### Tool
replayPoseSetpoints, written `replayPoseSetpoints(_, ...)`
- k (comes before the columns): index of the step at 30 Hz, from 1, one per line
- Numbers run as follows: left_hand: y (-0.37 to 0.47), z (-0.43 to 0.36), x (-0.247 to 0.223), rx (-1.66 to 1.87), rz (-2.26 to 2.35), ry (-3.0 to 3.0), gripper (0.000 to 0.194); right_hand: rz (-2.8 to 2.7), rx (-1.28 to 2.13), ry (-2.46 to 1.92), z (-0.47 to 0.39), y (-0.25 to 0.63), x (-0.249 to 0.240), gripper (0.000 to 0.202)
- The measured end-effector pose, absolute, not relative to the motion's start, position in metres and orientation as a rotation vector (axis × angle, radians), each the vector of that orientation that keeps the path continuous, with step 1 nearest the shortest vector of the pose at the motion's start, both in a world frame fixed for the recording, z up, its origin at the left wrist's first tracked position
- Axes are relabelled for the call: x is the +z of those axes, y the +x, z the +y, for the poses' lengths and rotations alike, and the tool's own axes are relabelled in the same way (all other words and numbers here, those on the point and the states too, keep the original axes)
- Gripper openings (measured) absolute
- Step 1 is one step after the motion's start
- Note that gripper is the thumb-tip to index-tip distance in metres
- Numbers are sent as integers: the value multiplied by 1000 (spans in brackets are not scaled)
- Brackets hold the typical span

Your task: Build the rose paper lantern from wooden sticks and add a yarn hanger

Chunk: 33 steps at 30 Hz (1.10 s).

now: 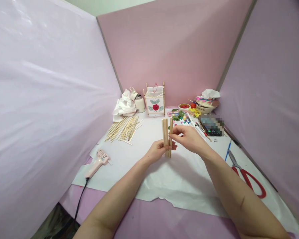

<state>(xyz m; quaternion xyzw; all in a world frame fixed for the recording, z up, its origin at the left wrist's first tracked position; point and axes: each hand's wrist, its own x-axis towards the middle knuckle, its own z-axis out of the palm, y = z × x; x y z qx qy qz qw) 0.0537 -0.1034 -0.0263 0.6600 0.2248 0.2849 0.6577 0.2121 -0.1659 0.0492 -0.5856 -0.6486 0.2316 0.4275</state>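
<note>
My left hand (159, 149) is closed around a small bundle of wooden sticks (165, 130), held upright over the white paper (129, 166). Beside the bundle, on its right, one more wooden stick (170, 127) stands upright. The thumb and fingers of my right hand (185, 135) pinch this single stick near its middle, with a narrow gap between its upper part and the bundle. Behind my left fingers the lower ends of the sticks are partly hidden.
Loose sticks (122, 128) and a pink glue gun (97, 164) lie on the left. At the back stands a lantern-like box (154, 101) with a red flower, near a jar (139, 103). Markers (199, 128), a phone (210, 124), a bowl (204, 109) and red-handled scissors (249, 179) are on the right.
</note>
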Motion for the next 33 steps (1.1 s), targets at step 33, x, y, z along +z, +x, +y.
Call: replayPoseSetpoints(33, 51, -105, -31, 557, 493, 1631, 33, -1325, 1149, -938, -163, 190, 34, 33)
